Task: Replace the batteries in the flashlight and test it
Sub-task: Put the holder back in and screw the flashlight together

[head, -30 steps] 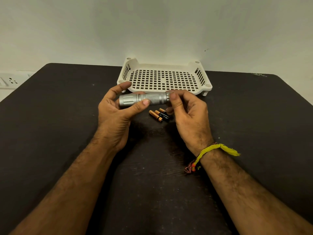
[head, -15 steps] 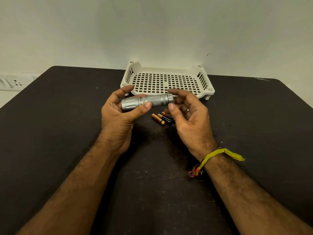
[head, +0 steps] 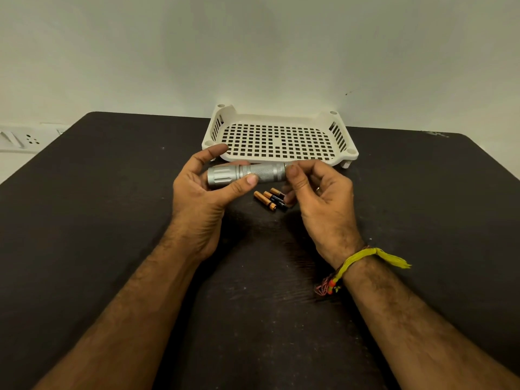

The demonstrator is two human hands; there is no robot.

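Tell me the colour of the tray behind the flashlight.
White, with a grid of square holes in its floor; the tray shows in the head view.

Silver metal flashlight (head: 246,175) with a knurled, matt barrel; perforated white plastic tray (head: 281,140), smooth; copper-and-black batteries (head: 270,200), slightly glossy; dark matt table (head: 112,192), grainy and dusty.

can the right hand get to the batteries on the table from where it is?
Probably yes. The right hand pinches the tail end of the flashlight, and the batteries lie on the table just beneath its fingers, with nothing between. It would have to let go first.
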